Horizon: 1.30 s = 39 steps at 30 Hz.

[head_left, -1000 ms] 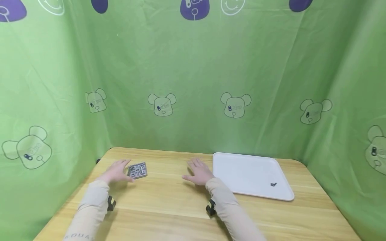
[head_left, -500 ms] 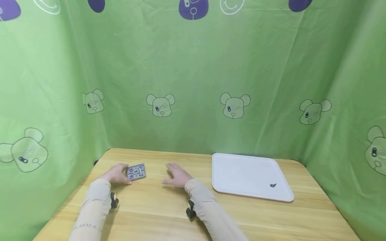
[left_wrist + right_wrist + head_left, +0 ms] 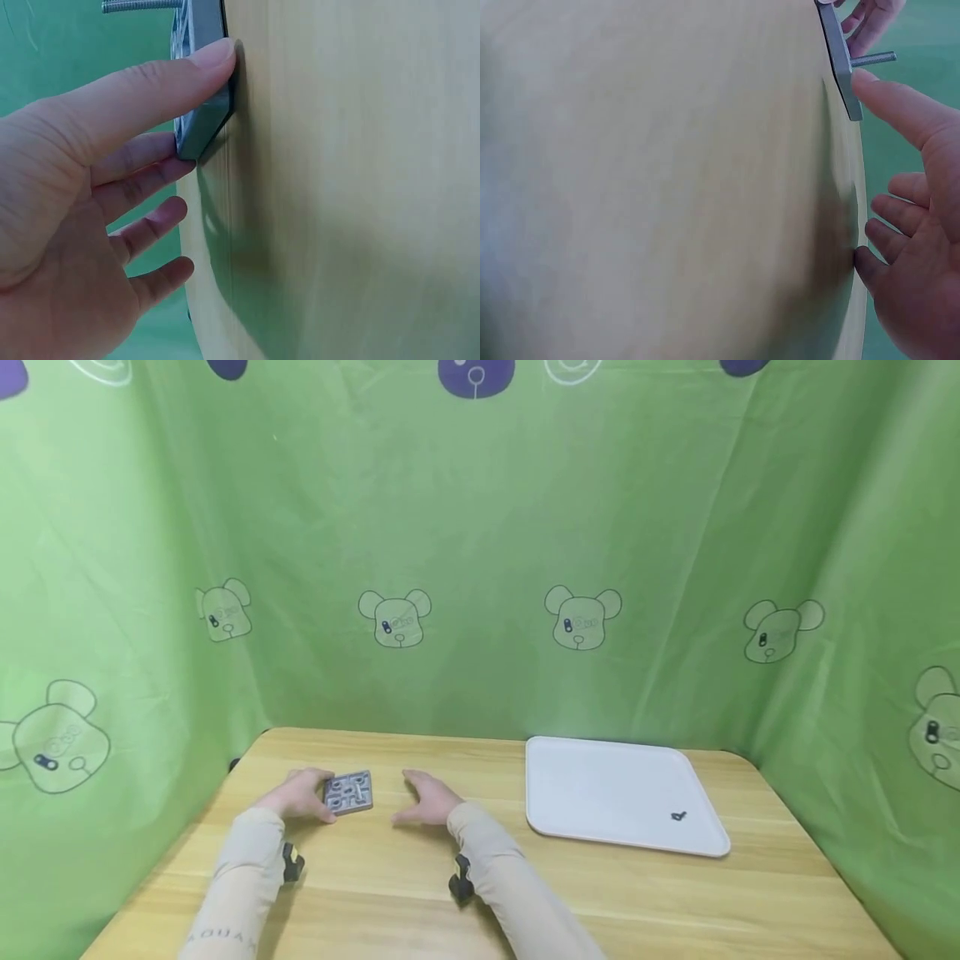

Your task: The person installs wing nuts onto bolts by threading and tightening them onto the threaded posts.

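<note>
My left hand (image 3: 298, 793) holds a grey square metal plate (image 3: 348, 792) by its left side, the thumb on the near edge and fingers on the far edge. Slots and round recesses mark the plate's upper face. A threaded bolt (image 3: 874, 59) stands up from it in the right wrist view. My right hand (image 3: 431, 800) is to the right of the plate, thumb and fingers spread apart with nothing between them; in the head view a gap separates it from the plate. A small dark part (image 3: 678, 816), its kind too small to tell, lies on the white tray (image 3: 600, 785).
The tray sits on the right half of the wooden table (image 3: 390, 893). A green curtain (image 3: 480, 685) with printed bear heads encloses the table's back and sides. Black straps with small mounts (image 3: 292, 862) are on both wrists.
My right hand has moved left from beside the tray towards the plate. The left hand has closed on the plate, which has shifted slightly right.
</note>
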Motion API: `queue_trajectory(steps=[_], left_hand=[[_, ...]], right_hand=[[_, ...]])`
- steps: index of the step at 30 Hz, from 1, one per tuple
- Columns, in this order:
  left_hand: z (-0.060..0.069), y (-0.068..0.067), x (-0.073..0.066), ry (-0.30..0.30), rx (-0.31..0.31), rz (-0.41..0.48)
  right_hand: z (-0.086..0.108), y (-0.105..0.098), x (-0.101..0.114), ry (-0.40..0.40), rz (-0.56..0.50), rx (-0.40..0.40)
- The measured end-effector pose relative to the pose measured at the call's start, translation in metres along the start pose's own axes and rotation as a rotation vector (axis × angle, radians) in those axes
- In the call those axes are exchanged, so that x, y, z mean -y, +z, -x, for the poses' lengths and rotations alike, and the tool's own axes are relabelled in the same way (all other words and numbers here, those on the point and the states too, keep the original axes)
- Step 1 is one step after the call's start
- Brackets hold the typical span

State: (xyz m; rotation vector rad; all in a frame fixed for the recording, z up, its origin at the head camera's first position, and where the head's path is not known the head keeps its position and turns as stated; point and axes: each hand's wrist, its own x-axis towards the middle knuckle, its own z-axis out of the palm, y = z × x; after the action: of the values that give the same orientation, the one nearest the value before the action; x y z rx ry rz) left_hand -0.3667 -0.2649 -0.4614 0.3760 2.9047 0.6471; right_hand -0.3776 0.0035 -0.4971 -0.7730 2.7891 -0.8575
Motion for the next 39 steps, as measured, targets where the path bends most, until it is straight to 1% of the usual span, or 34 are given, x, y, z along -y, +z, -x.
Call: queue_trajectory(steps=[5,11,17,21,24,28,34,39], left_hand=[[-0.003,0.008,-0.01,0.01,-0.001,0.028],[-0.004,0.018,-0.025,0.02,0.016,0.057],[-0.003,0.025,-0.042,0.048,0.026,0.041],[-0.004,0.032,-0.049,0.07,0.026,0.019],[-0.005,0.036,-0.054,0.072,0.025,0.02],[-0.005,0.041,-0.065,0.087,0.033,0.03],[-0.003,0.047,-0.082,0.109,0.043,0.042],[0.0,0.052,-0.096,0.137,0.061,0.036]], right_hand=[[0.002,0.0,0.001,0.015,-0.017,0.012],[0.006,0.0,0.0,0.013,-0.011,0.019],[0.01,-0.004,-0.006,-0.002,-0.021,0.028],[0.012,-0.004,-0.012,-0.025,-0.006,0.045],[0.015,-0.007,-0.015,-0.044,0.013,0.061],[0.023,-0.014,-0.017,-0.048,0.013,0.085],[0.038,-0.024,-0.021,-0.046,0.036,0.092],[0.055,-0.032,-0.021,-0.001,0.028,0.118]])
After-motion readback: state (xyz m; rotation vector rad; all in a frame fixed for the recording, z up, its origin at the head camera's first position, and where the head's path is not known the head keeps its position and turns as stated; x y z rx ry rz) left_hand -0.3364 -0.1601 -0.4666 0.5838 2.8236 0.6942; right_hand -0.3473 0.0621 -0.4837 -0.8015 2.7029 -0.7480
